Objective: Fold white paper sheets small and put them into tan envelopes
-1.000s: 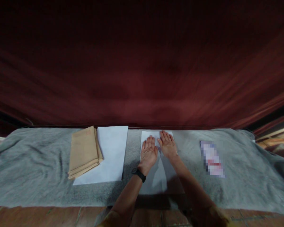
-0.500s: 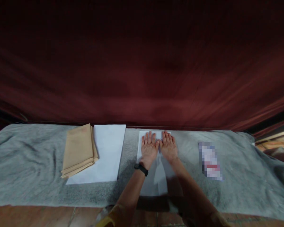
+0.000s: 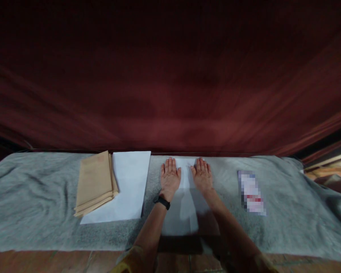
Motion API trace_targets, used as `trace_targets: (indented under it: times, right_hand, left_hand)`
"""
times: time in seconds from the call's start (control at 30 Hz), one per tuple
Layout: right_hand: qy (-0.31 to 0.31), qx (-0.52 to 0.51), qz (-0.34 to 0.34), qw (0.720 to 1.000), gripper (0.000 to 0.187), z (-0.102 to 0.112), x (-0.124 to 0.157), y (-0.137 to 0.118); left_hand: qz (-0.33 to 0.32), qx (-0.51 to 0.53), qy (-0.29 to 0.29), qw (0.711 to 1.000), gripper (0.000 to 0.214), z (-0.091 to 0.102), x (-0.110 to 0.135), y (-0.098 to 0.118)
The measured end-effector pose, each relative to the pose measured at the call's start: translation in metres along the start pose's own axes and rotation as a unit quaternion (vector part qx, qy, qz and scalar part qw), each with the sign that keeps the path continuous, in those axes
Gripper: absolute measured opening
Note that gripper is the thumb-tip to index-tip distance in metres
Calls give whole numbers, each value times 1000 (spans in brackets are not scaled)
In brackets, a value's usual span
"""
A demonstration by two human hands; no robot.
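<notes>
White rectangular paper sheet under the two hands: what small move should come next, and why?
Perhaps draw the left hand and right hand down the white rectangular paper sheet toward its near edge: both appear palm-down near its far end, while its nearer part has no hand on it.

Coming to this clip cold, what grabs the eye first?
The left hand and right hand, palms down over a white sheet at lower centre, stand out first. Next comes the dark red backdrop filling the upper half, then the brown paper stack overlapping more white paper at left.
</notes>
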State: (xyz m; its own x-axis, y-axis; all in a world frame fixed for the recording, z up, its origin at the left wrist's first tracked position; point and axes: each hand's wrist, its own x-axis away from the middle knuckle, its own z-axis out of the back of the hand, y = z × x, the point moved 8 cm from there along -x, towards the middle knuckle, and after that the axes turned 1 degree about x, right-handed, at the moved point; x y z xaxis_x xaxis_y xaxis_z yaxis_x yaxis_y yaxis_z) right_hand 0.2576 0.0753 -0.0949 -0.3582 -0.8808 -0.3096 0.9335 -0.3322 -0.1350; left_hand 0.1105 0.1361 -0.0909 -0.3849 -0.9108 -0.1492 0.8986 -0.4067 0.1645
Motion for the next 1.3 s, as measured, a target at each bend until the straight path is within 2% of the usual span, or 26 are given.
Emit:
trace_targets:
  times: [0.17,0.27,0.37,0.6,0.77,0.87,0.97,1.07,1.2,1.3]
  right_hand:
    - [-25,-22,89,995,54,0,3,-43]
    - [-42,-27,89,995,53,-4,7,-49]
    - [-39,-25,59,997,56,-5,9,-31]
    - [-5,-3,-2,1000,61,3,13,30]
    - [27,11,-17,999,60,18,29,49]
    - [36,3,9,999,60,32,55,32]
    - [6,-19,82,996,61,39,87,-2]
    - [-17,-35,113,993,59,40,110,-22]
    - [-11,-38,103,994,59,38,119,-23]
    - [-2,-40,107,993,60,37,117,-22]
  left_hand:
    - [-2,1,-11,1000,59,1,-1,0]
    - [-4,-1,-15,1000,58,1,-1,0]
    - [-1,1,-18,1000,58,-1,-1,-1]
    - [1,2,-11,1000,59,-3,-1,-2]
    - [-1,7,-7,1000,65,1,-1,-1]
    - [-5,6,-10,1000,68,3,-1,1]
    - [-6,3,-11,1000,68,4,0,2]
    - [-10,-4,-3,1000,68,4,1,1]
    - [-13,-6,0,1000,66,6,-1,-1]
    - [11,-2,5,1000,64,12,0,1]
